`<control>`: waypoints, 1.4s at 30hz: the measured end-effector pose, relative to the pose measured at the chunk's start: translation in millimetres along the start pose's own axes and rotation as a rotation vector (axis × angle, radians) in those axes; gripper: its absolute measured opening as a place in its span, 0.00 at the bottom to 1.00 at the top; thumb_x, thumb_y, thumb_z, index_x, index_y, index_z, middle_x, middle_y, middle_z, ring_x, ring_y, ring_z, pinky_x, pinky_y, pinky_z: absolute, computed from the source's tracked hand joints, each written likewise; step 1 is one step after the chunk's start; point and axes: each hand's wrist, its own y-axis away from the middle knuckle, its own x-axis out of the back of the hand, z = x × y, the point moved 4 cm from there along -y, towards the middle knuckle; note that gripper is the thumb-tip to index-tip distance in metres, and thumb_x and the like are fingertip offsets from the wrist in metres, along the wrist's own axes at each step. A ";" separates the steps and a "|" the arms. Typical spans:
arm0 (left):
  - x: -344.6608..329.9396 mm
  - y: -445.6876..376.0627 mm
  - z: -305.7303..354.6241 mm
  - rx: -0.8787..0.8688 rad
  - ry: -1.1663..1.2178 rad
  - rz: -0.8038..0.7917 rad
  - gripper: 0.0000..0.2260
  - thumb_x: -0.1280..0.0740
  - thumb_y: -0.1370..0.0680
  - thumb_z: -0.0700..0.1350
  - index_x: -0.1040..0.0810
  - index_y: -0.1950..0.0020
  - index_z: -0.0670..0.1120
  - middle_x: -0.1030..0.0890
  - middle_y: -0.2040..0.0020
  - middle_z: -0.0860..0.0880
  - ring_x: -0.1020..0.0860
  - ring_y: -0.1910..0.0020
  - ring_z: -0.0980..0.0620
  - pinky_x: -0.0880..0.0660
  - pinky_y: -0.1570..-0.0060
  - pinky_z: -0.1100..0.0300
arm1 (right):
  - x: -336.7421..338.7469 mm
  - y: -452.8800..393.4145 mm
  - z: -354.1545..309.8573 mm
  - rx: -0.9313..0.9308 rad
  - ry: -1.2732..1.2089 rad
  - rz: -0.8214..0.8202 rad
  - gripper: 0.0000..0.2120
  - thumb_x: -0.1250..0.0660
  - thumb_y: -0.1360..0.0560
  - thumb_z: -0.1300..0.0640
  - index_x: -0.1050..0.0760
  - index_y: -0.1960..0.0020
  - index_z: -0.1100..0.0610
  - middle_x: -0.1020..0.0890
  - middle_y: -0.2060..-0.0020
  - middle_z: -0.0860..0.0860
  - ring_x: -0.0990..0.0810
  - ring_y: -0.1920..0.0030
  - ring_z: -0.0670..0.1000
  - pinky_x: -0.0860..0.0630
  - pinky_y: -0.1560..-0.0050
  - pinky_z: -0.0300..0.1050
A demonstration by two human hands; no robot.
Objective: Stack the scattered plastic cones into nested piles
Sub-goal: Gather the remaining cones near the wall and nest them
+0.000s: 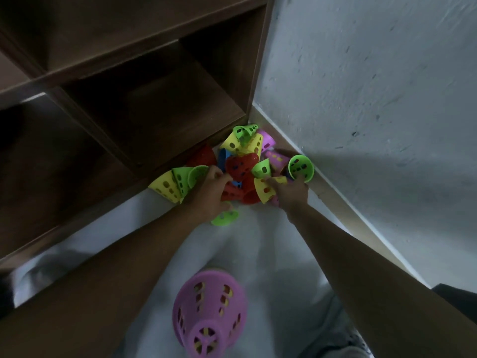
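Both hands reach into a heap of perforated plastic cones piled on the floor in the corner between a dark wooden shelf unit and a grey plastered wall. The left hand lies knuckles-up over a red cone, its fingers curled down onto the pile; a green cone shows just under its wrist, but how firmly it grips either one cannot be told from here. The right hand has its fingers curled over the rim of a yellow cone, with the open-mouthed green cone touching its far side. To the left of the left hand, a yellow and green nested pair lies on its side against the shelf base. Further back, more yellow, green, pink and blue cones are jumbled together. Close to the camera, between the two forearms, a pink stack stands with its narrow end facing up, other colours showing through its slots. The floor under it is pale. No writing or labels can be read on any cone.
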 end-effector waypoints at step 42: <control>35.8 89.0 -7.6 0.180 -0.146 -0.097 0.25 0.22 0.31 0.58 0.27 0.44 0.45 0.20 0.46 0.46 0.19 0.47 0.44 0.22 0.49 0.52 | 37.0 103.4 -11.2 0.141 -0.077 -0.099 0.21 0.22 0.29 0.58 0.24 0.40 0.56 0.17 0.54 0.55 0.16 0.51 0.60 0.18 0.46 0.60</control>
